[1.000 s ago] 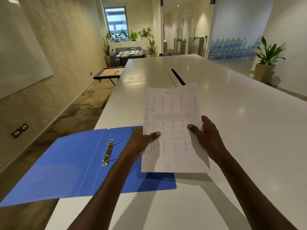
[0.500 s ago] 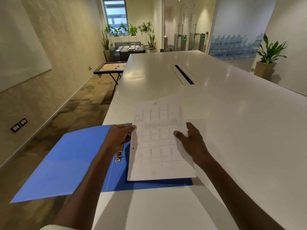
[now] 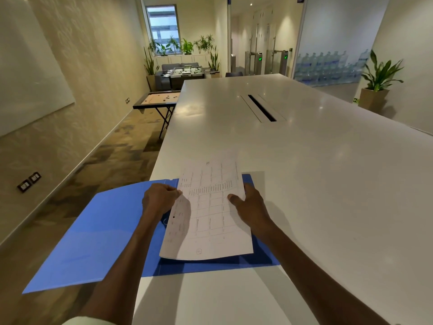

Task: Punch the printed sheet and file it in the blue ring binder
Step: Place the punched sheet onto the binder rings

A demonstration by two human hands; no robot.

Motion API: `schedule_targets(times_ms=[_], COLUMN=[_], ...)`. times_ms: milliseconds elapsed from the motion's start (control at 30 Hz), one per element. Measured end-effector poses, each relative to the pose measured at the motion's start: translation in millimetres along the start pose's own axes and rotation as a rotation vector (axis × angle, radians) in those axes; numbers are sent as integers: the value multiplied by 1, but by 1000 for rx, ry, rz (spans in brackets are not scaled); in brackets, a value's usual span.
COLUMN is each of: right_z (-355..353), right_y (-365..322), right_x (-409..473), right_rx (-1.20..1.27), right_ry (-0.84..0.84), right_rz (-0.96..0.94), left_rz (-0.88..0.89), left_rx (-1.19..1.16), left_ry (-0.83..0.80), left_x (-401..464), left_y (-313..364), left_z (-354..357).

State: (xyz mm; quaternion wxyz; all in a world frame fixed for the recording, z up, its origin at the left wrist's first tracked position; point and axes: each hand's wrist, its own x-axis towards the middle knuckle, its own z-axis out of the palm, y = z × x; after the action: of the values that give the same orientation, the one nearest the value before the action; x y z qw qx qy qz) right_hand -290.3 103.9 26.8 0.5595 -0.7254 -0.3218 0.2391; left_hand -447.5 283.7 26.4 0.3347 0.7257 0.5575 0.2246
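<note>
The blue ring binder point(image 3: 98, 233) lies open at the near left corner of the white table point(image 3: 328, 184), its left cover hanging past the edge. The printed sheet point(image 3: 210, 219), a grid of text with a punched hole near its left margin, is low over the binder's right half. My left hand point(image 3: 160, 199) pinches the sheet's left edge above the rings, which it mostly hides. My right hand point(image 3: 248, 205) holds the sheet's right edge, thumb on top.
A long cable slot point(image 3: 262, 107) is cut into the table's middle. Left of the table is carpeted floor with a small game table point(image 3: 159, 100) further back. A potted plant point(image 3: 377, 85) stands at the far right wall.
Both hands have brought the sheet down and to the left, from upright in front of me to nearly flat over the binder's right half. My left hand now covers the rings.
</note>
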Motion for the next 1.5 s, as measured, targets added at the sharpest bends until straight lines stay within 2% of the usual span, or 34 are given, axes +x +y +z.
schedule_targets(times_ms=[133, 300, 533, 667, 1000, 1167, 1500], right_z=[3, 2, -1, -2, -2, -2, -3], right_y=[0, -2, -3, -3, 1, 3, 6], right_x=[2, 2, 5, 6, 9, 10, 8], right_rx=[-11, -41, -58, -61, -66, -57, -80], right_ry=[2, 14, 26, 25, 23, 24, 23], right_rz=[15, 22, 54, 75, 85, 81, 66], left_rz=[-56, -116, -40, -60, -132, -133, -81], left_rx=[78, 28, -42, -117, 21, 70, 116], left_ry=[-14, 0, -6, -163, -518, -583, -593], left_x=[0, 1, -6, -5, 0, -6, -7], left_y=[4, 4, -3, -8, -12, -10, -13], left_z=[-3, -2, 2, -5, -40, -44, -48])
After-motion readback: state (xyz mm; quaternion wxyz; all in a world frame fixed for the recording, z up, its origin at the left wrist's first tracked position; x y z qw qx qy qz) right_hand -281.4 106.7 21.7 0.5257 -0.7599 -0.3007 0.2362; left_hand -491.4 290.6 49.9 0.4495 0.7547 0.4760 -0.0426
